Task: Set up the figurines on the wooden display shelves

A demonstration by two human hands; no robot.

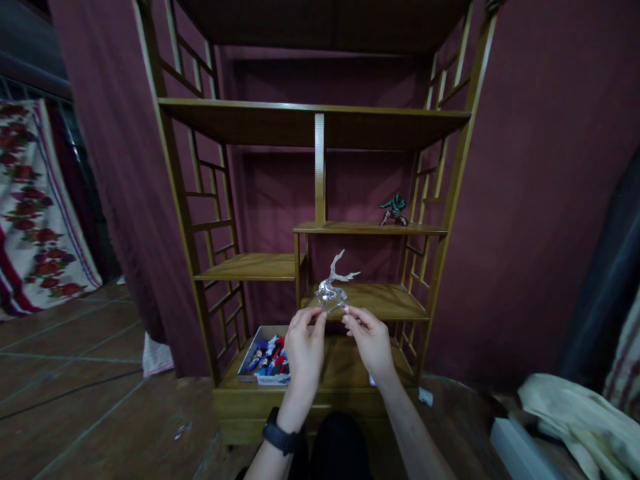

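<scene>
A clear, glassy deer figurine point(332, 292) with long branching antlers is held up in front of the wooden shelf. My left hand point(306, 343) pinches its lower left part between thumb and fingertips. On the other side, my right hand point(369, 341) pinches the lower right end in the same way. Its antlers point up and to the right. Behind my left wrist, on the bottom shelf, sits an open cardboard box point(243, 379) of colourful small figures point(269, 355), partly hidden by that hand.
The wooden shelf unit point(370, 229) has several boards at different heights and lattice sides. A green-caped figure point(395, 209) stands on its middle right board. A cream cloth point(565, 403) and a pale box point(520, 447) lie at the right. A cable point(70, 393) crosses the floor at left.
</scene>
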